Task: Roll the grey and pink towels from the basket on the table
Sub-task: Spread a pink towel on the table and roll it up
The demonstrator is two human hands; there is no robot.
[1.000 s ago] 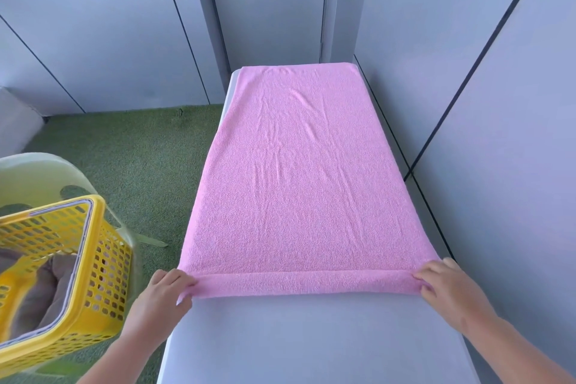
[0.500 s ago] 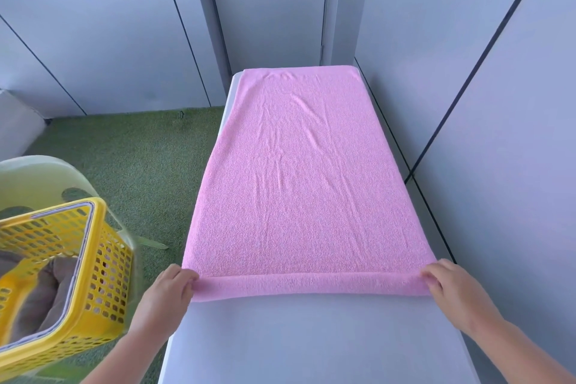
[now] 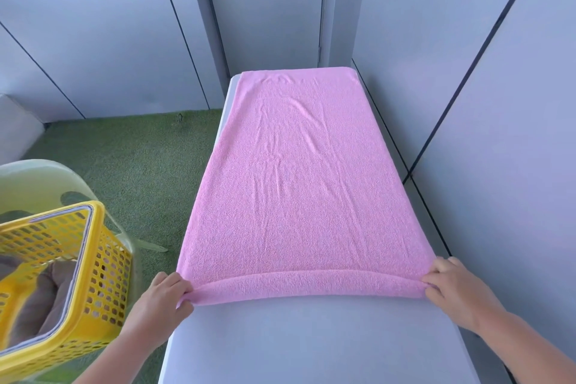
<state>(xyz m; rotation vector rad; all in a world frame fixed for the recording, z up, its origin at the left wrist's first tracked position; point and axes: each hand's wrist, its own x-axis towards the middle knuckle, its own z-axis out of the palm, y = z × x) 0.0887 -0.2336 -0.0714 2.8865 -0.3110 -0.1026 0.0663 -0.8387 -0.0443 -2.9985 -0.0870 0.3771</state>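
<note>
A pink towel (image 3: pixel 299 184) lies spread flat along the white table (image 3: pixel 311 346), reaching its far end. Its near edge is turned over into a thin roll. My left hand (image 3: pixel 162 309) pinches the roll's left end and my right hand (image 3: pixel 455 290) pinches its right end. A yellow perforated basket (image 3: pixel 103 284) stands at the lower left, off the table, with a grey towel (image 3: pixel 40 299) lying inside it.
Grey wall panels close in the table on the right and at the far end. Green artificial turf (image 3: pixel 134 165) covers the floor to the left. A pale translucent chair (image 3: pixel 40 181) stands behind the basket.
The rolled near edge has grown slightly thicker and crept away from me. Both hands have stayed on its ends.
</note>
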